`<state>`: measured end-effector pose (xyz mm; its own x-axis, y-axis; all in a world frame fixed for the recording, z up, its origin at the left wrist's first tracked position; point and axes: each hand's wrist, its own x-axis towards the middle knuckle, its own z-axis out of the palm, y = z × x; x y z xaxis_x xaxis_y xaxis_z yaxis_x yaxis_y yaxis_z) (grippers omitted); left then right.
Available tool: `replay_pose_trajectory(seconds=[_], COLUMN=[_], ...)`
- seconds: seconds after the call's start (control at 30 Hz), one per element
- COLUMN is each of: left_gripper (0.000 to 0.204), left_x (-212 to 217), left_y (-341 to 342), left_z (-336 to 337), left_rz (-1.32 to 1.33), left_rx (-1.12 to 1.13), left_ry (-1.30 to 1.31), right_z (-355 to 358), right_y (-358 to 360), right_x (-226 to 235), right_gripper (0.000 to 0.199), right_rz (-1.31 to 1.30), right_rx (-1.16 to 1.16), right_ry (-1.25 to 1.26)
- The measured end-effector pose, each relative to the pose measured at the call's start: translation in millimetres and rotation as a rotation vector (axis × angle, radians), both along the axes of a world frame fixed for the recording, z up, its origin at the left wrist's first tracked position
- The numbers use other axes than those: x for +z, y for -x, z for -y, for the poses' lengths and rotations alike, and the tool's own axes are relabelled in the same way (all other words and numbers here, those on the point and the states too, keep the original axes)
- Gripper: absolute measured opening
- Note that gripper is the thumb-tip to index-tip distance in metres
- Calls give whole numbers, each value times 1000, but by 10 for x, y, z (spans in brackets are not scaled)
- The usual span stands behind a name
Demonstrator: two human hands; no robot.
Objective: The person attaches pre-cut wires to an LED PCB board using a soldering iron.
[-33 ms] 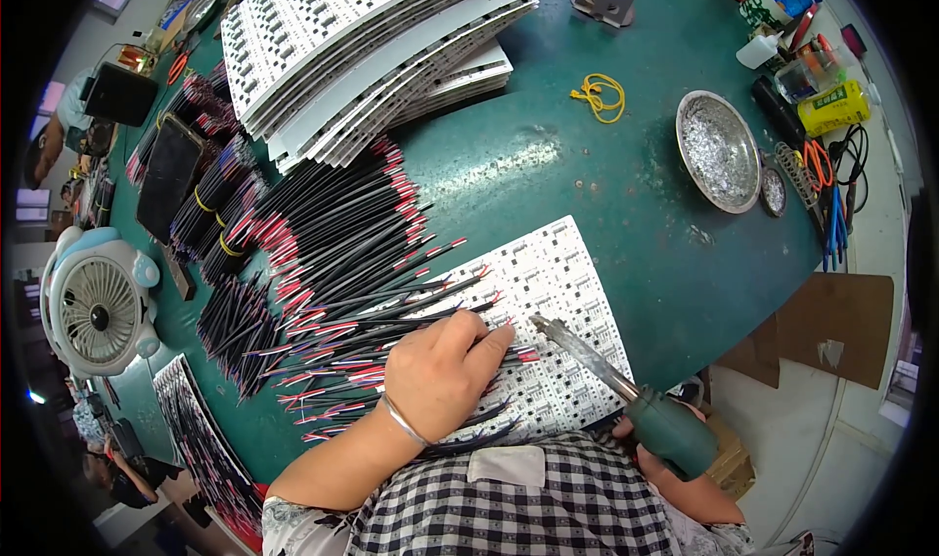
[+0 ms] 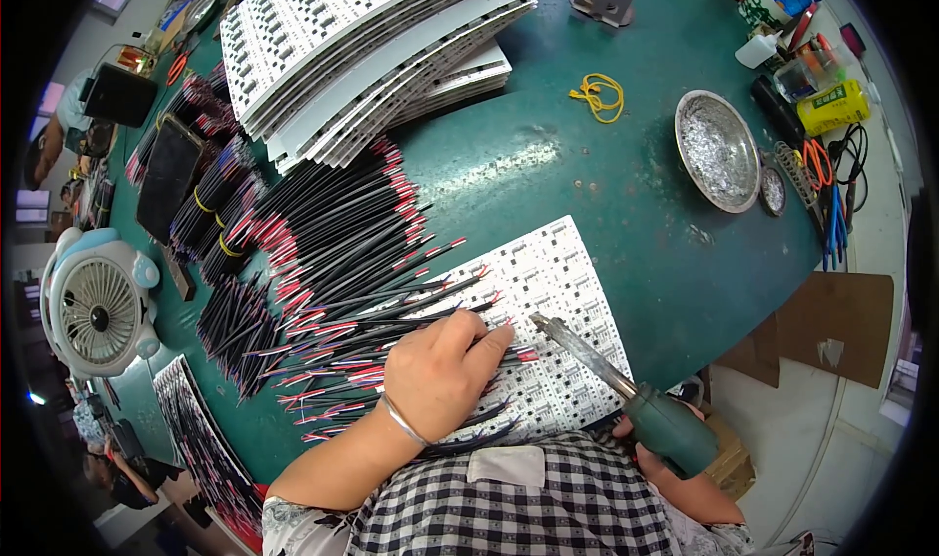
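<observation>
the left hand (image 2: 435, 375) pinches its fingers together, apparently on one of the thin black red-ended wires (image 2: 337, 208), presumably steadying it over the white rectangular circuit board (image 2: 565, 255) on the green bench (image 2: 675, 302); the right hand (image 2: 657, 471) clamps its fingers round the dark green-handled soldering iron (image 2: 673, 433), tip near the pinch.

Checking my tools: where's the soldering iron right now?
In the head view, the soldering iron is right of centre, held in your right hand, its tip over the white circuit board near your left hand.
</observation>
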<state>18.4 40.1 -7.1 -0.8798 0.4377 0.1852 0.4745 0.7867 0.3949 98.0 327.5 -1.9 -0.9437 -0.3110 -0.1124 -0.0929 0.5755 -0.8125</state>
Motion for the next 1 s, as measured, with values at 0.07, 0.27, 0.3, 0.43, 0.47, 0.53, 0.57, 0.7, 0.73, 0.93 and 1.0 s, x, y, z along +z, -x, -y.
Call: replay_pose_trajectory(seconds=[0.07, 0.27, 0.3, 0.43, 0.47, 0.53, 0.57, 0.7, 0.73, 0.93, 1.0], left_gripper=[24, 27, 27, 25, 25, 26, 26, 27, 29, 30, 30], left_x=[-3, -28, -28, -32, -33, -34, -32, -19, -13, 71, 251], left_y=[6, 19, 25, 38, 40, 40, 39, 21, 12, -27, -54], left_z=[-3, -10, -11, -8, -10, -14, -13, -4, -1, 55, 118], left_rz=[11, 16, 21, 20, 20, 9, 8, 8, 13, 95, 29], left_rx=[-1, 20, 19, 16, 16, 12, 12, 4, -1, -18, -11], left_ry=[-9, -57, -66, -83, -83, -80, -80, -57, -46, -180, -191], right_z=[-3, 68, 74, 67, 79, 112, 107, 41, 12, -248, -236], right_y=[-16, 10, 2, -3, -14, -40, -33, -23, -33, -341, -338], right_x=[-53, -57, -62, -80, -88, -97, -89, -15, -7, -316, -284], right_gripper=[25, 31, 30, 29, 29, 28, 28, 23, 19, 62, 61], right_rz=[7, -13, 0, 1, 1, 13, 12, -15, -36, 106, 95], right_rx=[-8, -62, -80, -61, -62, -115, -115, -44, -24, -113, -130], right_ry=[18, 160, 184, 190, 190, 178, 179, 112, 81, 310, 336])
